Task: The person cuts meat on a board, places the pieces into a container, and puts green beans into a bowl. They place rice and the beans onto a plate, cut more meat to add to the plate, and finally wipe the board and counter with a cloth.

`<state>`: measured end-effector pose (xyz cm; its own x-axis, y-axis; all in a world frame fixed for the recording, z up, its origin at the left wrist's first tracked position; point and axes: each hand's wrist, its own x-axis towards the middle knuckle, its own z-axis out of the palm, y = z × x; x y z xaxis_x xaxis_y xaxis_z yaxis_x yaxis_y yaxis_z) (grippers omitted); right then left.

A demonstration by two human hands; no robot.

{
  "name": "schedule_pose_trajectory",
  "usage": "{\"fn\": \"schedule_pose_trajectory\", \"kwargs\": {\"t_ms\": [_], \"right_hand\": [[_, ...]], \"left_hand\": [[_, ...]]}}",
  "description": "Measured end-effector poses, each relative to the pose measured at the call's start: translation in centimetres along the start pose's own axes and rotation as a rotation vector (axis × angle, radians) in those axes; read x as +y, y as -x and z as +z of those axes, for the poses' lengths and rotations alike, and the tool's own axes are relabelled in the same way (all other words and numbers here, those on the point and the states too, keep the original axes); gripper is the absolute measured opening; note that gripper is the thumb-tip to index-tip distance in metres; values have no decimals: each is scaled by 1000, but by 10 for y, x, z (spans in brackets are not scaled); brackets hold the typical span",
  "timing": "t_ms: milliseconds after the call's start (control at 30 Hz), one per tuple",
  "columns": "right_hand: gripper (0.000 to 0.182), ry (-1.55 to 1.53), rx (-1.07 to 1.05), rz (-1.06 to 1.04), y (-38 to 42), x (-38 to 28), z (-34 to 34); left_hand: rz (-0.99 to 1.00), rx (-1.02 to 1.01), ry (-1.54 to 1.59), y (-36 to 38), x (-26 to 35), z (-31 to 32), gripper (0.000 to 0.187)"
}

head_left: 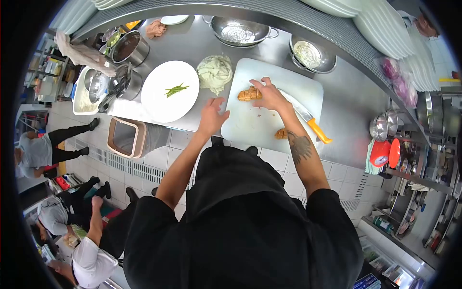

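Observation:
On the white cutting board (308,89) lies a sliced, browned piece of meat (248,95). My right hand (270,96) is over its right end, thumb and fingers apart on either side; contact is hard to make out. Beside that hand rests a knife with a yellow handle (318,131), its blade partly hidden by my wrist. A smaller browned piece (280,134) sits near the board's front edge. My left hand (213,116) hovers left of the board, empty, fingers apart and slightly curled. Left of it stands a white plate (159,98) bearing green beans (176,89).
A crumpled pale cloth (214,73) lies between plate and board. Metal colanders (239,32) and a metal bowl (313,54) stand behind. Pots (131,48) and a white tub (83,103) are at left. A shelf (288,19) overhangs the counter; a bin (126,138) stands below. Other people work at left.

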<state>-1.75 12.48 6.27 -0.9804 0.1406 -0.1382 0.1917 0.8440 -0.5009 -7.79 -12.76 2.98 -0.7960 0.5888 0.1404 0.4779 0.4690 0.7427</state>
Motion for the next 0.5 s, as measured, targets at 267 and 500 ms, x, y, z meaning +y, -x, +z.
{"fn": "schedule_pose_trajectory", "kwargs": {"t_ms": [267, 500], "right_hand": [[45, 157, -88, -62, -22, -17, 24], [49, 151, -163, -99, -25, -25, 20]], "left_hand": [[-312, 66, 158, 79, -33, -39, 37], [-500, 219, 196, 116, -104, -114, 31]]}}
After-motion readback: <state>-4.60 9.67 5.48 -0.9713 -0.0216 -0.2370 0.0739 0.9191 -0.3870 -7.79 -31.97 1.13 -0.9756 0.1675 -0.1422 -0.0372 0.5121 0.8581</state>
